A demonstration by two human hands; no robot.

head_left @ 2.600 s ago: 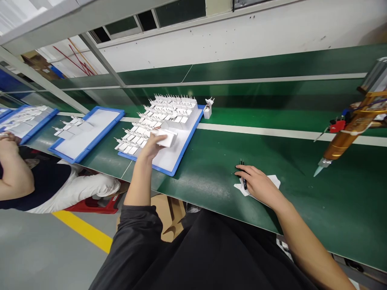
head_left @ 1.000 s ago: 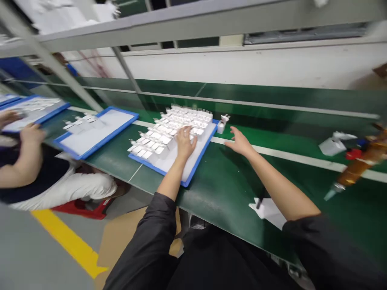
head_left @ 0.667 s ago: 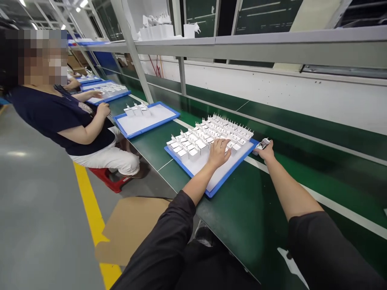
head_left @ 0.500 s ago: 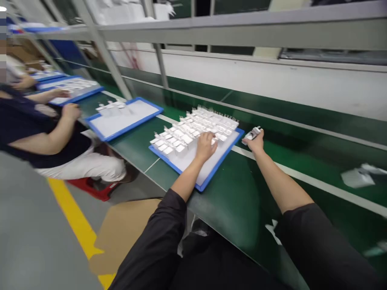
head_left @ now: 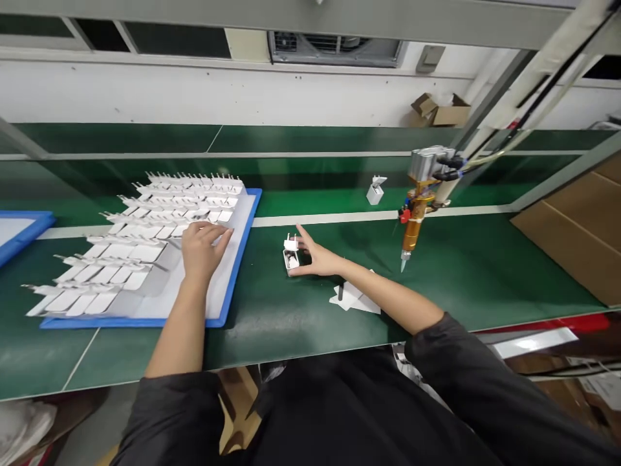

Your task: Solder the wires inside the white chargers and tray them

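Note:
Small white plug housings (head_left: 136,251) with flipped-up lids and metal pins stand in rows on a blue-rimmed tray (head_left: 229,285). Over the tray's right part is my left hand (head_left: 201,251), palm down, thumb and fingers apart, nothing visible in it, near the ends of the rows. To the right of the tray, my right hand (head_left: 317,257) holds one open white plug housing (head_left: 291,260) between thumb and fingers, with the index finger stretched out. Small parts show inside this housing. Whether it touches the table is unclear.
A dispensing gun (head_left: 412,223) hangs nozzle down at the right. Another open housing (head_left: 374,194) stands behind. White paper scraps (head_left: 356,300) lie under my right forearm. A cardboard panel (head_left: 572,226) stands far right, a small carton (head_left: 449,115) at the back.
The view has swung right, bringing the dispensing gun into sight and leaving the neighbouring person mostly out. My right hand still has the housing. My left hand remains over the tray.

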